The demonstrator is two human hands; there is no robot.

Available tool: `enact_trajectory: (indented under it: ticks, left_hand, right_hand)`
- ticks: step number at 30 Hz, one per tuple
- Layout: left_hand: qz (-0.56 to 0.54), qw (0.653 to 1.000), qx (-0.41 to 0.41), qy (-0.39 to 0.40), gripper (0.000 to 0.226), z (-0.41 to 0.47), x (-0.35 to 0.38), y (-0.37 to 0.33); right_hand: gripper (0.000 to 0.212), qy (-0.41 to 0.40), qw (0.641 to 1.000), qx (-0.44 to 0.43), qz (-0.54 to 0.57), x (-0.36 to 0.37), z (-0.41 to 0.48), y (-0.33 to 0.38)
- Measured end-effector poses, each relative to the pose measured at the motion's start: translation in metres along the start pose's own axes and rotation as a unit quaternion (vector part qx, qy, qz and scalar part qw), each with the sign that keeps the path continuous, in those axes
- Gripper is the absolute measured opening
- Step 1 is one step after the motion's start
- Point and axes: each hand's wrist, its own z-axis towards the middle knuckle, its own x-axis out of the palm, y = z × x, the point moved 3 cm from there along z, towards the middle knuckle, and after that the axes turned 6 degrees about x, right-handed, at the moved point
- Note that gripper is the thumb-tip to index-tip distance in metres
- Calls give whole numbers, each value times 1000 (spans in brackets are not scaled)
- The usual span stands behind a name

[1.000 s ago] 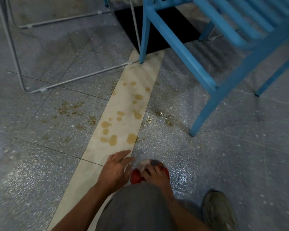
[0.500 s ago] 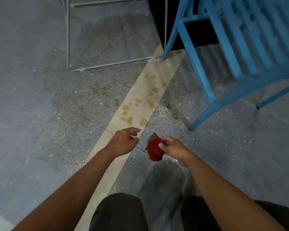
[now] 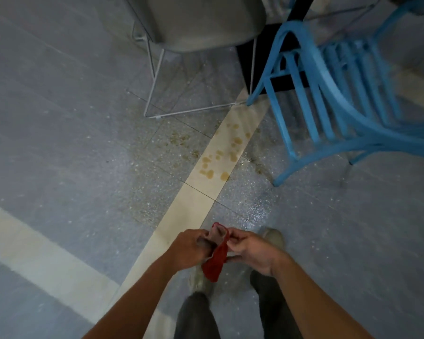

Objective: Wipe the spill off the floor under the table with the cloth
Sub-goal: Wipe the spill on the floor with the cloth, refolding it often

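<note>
Evidently limp, light and soft, the red cloth (image 3: 215, 261) dangles well short of the spill (image 3: 219, 161), my left hand (image 3: 191, 249) and right hand (image 3: 251, 250) pinching its upper edge; I'd bunch its middle to wipe.

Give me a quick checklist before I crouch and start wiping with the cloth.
1. Cloth held: ok. The left hand and right hand both pinch the red cloth.
2. Cloth spread flat for wiping: not ok. It hangs bunched between the hands.
3. Spill located: ok. The brown spots sit unwiped on the beige tile strip, ahead of the shoes.
4. Path to the spots: ok. Only bare floor lies between.
5. Elbow room: cannot tell. The blue chair has a leg close to the right of the spots.
6. Full extent of the spill: cannot tell. There are faint speckles on the grey tiles on both sides.
</note>
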Motion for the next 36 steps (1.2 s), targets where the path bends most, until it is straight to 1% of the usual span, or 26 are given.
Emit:
enact_trajectory:
  ticks: [2, 4, 8, 9, 11, 13, 15, 17, 18, 21, 23, 24, 27, 31, 34, 36]
  left_hand:
    - [24, 999, -16, -17, 23, -25, -7, 5]
    - [17, 999, -20, -29, 25, -48, -17, 10]
    - [37, 999, -33, -17, 24, -81, -33, 11]
    - [49, 998, -43, -17, 22, -86, -37, 9]
    - [66, 995, -64, -31, 20, -95, -44, 8]
    - [47, 995, -80, -30, 19, -101, -43, 5]
    - [39, 995, -88, -25, 8, -105, -41, -1]
    - [29, 995, -92, -25, 23, -106, -34, -4]
    - [23, 995, -94, -25, 26, -105, -32, -5]
    - [12, 994, -101, -36, 18, -102, -40, -13]
    - [22, 994, -92, -62, 29, -99, -50, -15]
    - [32, 993, -85, -76, 32, -97, -55, -16]
    - [24, 992, -77, -93, 28, -88, -81, -12]
    - [43, 995, -59, -71, 25, -67, -123, 4]
    - [66, 996, -42, -42, 26, -47, -157, 25]
    - [86, 996, -30, -19, 27, -35, -186, 39]
  right_hand:
    - [26, 12, 999, 6, 37, 32, -17, 1]
    - [39, 1, 999, 12, 48, 57, -34, 7]
    - [53, -43, 999, 33, 3, 82, -48, 13]
    - [52, -44, 998, 42, -16, 85, -50, 16]
    - [40, -44, 995, 57, -72, 87, -52, 21]
    - [32, -45, 988, 65, -134, 84, -52, 24]
    - [29, -40, 979, 73, -189, 79, -52, 26]
    - [24, -39, 969, 71, -233, 71, -50, 30]
    - [21, -41, 965, 65, -250, 68, -51, 36]
    - [8, -49, 954, 40, -292, 59, -50, 60]
    - [16, -48, 948, 27, -315, 59, -47, 80]
    - [14, -49, 946, 29, -320, 58, -45, 87]
    - [12, -53, 937, 17, -344, 63, -34, 113]
    - [5, -62, 915, -8, -398, 73, -8, 146]
    - [12, -81, 905, -21, -418, 87, 17, 164]
    - [14, -92, 903, -25, -419, 99, 38, 178]
